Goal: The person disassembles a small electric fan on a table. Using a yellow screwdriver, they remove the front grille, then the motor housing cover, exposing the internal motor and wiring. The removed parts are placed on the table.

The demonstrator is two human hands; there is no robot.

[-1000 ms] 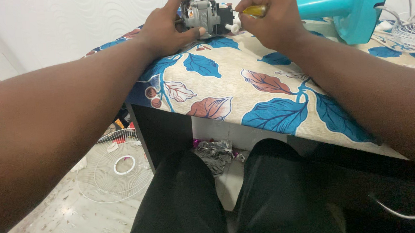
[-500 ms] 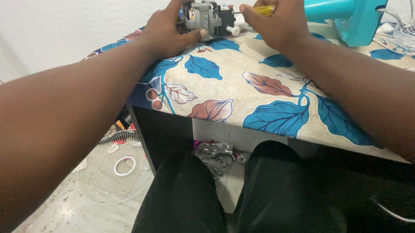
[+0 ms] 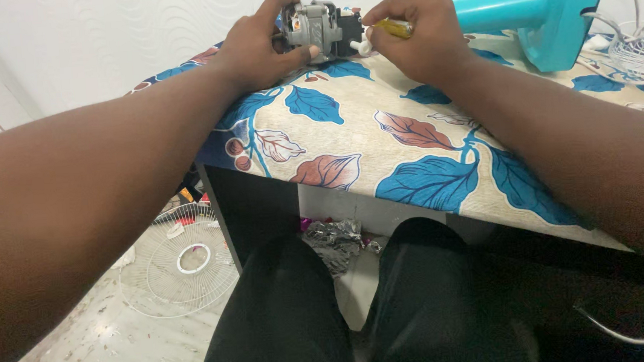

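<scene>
- Head view: your left hand (image 3: 252, 46) is closed around the small grey metal fan motor (image 3: 312, 24), thumb under its near face and fingers curled over the top, holding it at the far edge of the desk (image 3: 349, 137).
- Your right hand (image 3: 421, 34) is closed on the yellow-handled screwdriver (image 3: 394, 27); only a short stretch of the handle shows between your fingers, and the tip points left toward the motor's black right-hand end (image 3: 349, 29). You cannot tell whether the tip touches it.
- A small white plastic knob (image 3: 362, 46) sits just below the motor's right end, just beside your right thumb.
- The desk is covered with a beige cloth printed with blue and reddish-brown leaves (image 3: 420, 182); both your forearms stretch across it from the near edge to the far edge.
- Toward the far right corner stands a turquoise plastic fan body (image 3: 544, 7), its neck reaching left and ending just behind your right hand.
- At the right edge lies a white wire fan guard (image 3: 641, 49) with a thin cable near it.
- Below the desk's left edge, on the speckled floor, lies a second round white wire fan guard (image 3: 180, 263) with a white ring in its middle.
- Under the desk, crumpled silver foil (image 3: 332, 237) rests near your knees, which are in black trousers (image 3: 294, 319).
</scene>
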